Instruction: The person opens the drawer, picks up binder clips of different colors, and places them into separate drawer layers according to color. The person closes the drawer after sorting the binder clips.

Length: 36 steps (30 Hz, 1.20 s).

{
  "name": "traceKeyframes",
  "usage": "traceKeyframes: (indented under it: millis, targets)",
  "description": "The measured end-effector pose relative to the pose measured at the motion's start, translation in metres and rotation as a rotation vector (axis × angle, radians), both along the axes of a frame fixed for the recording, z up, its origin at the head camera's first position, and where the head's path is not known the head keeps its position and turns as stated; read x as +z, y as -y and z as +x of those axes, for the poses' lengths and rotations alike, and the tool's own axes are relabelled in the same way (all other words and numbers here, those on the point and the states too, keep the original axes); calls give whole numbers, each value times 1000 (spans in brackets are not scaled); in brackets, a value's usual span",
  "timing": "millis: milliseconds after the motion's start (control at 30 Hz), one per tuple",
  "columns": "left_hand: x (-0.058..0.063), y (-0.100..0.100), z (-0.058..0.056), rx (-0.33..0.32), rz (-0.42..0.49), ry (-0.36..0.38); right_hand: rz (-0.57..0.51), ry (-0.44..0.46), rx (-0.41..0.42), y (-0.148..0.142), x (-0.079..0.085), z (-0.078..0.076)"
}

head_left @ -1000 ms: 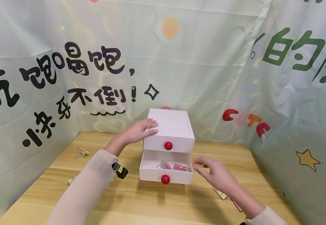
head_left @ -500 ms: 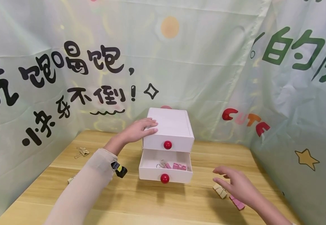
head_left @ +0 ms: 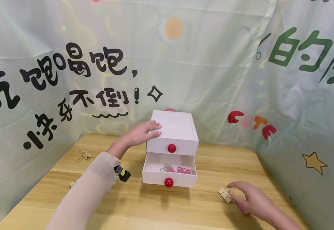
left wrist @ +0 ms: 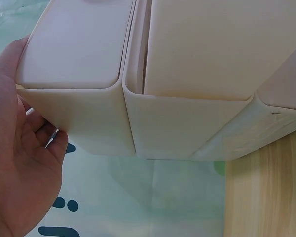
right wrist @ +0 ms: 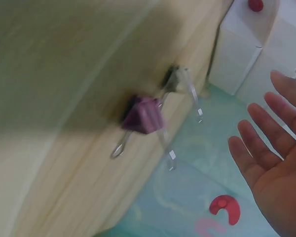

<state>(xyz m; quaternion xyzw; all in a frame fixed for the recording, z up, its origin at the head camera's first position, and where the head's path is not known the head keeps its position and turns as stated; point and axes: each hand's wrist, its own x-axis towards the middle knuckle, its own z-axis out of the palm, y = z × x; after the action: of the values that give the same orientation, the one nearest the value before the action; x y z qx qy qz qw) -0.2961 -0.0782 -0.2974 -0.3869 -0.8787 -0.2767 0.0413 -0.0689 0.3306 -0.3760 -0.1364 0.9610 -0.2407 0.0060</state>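
Hovering with the right hand [head_left: 254, 199] wide and empty, just by a cream clip [head_left: 225, 194] and a pink clip [right wrist: 145, 117] at the near right of the table [head_left: 144, 210]. Resting the left hand [head_left: 139, 133] loosely on the white box [head_left: 174, 126]. Probably at the picking-up step; calls next for a small pinch. Easy to spot the pink clip from the right wrist; half hidden from the head. Only from the head, easy to see more pink clips [head_left: 184, 171] in the open drawer [head_left: 155, 178].

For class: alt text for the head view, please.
A left hand rests on a white box whose open lower drawer holds pink clips; the right hand hovers near a cream clip and a pink clip on wood.
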Motion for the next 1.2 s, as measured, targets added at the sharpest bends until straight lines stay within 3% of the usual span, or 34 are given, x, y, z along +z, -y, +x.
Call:
traceKeyframes:
  millis: [167, 267, 333, 533, 1000, 1200]
  targets:
    - [0, 1, 0, 8, -1, 8, 209, -289, 66, -12, -13, 1]
    - [1, 2, 0, 8, 5, 3, 288, -372, 121, -19, -20, 0]
    - [1, 2, 0, 4, 6, -4, 322, -359, 141, -24, -23, 1]
    - [0, 2, -2, 0, -5, -8, 345, -202, 163, -35, -31, 3]
    - [0, 2, -3, 1, 1, -8, 358, -107, 163, -44, -43, 0]
    - [-1, 0, -3, -2, 4, -7, 306, -134, 190, -46, -47, 2]
